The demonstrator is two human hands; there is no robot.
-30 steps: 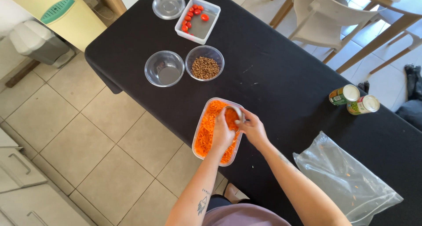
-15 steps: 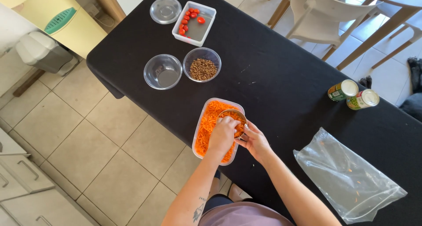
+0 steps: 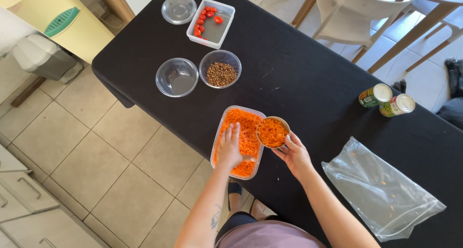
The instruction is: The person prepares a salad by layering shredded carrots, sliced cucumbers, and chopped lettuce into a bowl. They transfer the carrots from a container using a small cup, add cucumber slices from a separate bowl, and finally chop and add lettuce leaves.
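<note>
Overhanging tiled floor (image 3: 91,147), black table (image 3: 308,84)

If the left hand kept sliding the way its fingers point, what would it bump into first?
Probably the far wall of the carrot tub. The left hand points up the table; beyond the tub, the bowl of brown grains looks next.

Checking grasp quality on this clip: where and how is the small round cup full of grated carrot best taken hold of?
By its side wall, from below and the right. The small round cup stands upright and heaped, so a grip around the wall keeps it level. The right hand cradles that side; the left hand lies flat in the carrot container on the other side.
</note>
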